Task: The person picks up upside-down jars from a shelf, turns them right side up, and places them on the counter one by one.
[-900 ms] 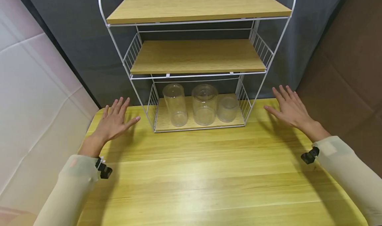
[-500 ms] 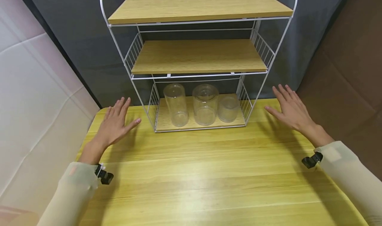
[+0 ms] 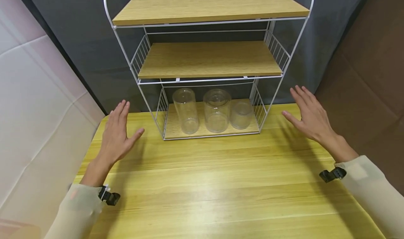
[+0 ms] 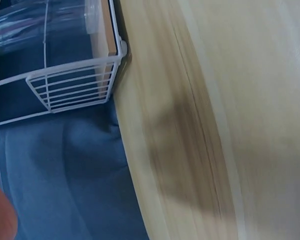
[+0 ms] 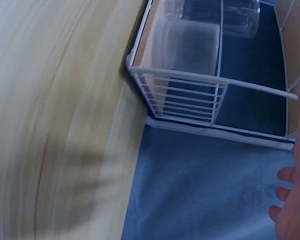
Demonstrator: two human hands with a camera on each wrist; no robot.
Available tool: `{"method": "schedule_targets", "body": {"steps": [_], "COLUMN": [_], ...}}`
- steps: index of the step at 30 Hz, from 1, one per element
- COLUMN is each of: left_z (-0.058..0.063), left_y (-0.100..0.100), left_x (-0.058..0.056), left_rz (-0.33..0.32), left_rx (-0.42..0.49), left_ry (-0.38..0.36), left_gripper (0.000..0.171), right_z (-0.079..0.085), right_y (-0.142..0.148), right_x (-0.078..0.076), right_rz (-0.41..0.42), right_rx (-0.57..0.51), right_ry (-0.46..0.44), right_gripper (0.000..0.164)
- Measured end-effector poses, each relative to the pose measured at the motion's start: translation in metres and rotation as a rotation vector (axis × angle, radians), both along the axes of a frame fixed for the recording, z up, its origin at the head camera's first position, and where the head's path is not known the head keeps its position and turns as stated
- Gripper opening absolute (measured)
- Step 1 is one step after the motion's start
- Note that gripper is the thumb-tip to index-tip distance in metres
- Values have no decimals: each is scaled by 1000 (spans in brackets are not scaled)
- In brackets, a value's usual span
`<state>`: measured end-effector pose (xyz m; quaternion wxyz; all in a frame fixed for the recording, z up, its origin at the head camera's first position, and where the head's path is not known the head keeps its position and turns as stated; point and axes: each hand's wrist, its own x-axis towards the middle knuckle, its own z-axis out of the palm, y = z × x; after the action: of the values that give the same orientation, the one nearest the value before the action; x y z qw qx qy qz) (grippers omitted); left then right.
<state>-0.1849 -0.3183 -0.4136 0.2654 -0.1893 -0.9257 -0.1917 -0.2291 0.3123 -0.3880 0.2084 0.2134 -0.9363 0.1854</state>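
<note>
My left hand (image 3: 116,135) hovers above the table at the left of the shelf rack, fingers straight and thumb spread. On the other side my right hand (image 3: 310,118) is held the same way, holding nothing. Between them stands a white wire rack (image 3: 176,80) with wooden boards. On its bottom board are a tall clear glass jar (image 3: 184,109), a wider clear jar (image 3: 217,109) and a short clear jar (image 3: 241,115). In the right wrist view the short jar (image 5: 187,47) shows behind the wire side, with the right hand (image 5: 296,200) at the edge.
The rack's middle board (image 3: 209,60) and top board (image 3: 209,5) bear nothing. A yellow wooden table (image 3: 202,183) spreads in front. Dark cloth (image 3: 79,39) hangs behind, a white panel (image 3: 38,102) stands left and a brown one (image 3: 366,56) right.
Both hands have drawn back slightly toward the person, and the fingers of each have come closer together. The rack and jars stay where they were.
</note>
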Motion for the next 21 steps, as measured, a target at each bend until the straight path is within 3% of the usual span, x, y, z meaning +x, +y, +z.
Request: {"method": "schedule_targets", "body": {"steps": [4, 9, 16, 21], "left_z": [1, 5, 14, 17], "left_y": [8, 24, 50, 66], "left_x": [3, 6, 8, 7], "left_rz": [-27, -85, -165, -222], "left_rx": [51, 86, 95, 106], "left_ry": [144, 252, 307, 347], "left_gripper": [99, 95, 90, 87], "right_z": [4, 11, 20, 36], "right_y": [-5, -15, -28, -42], "right_x": [6, 16, 28, 40], "right_rz": [31, 91, 157, 226], "right_rx": [-50, -105, -151, -149], "right_ry": [95, 223, 352, 423], "right_gripper": [83, 84, 86, 80]}}
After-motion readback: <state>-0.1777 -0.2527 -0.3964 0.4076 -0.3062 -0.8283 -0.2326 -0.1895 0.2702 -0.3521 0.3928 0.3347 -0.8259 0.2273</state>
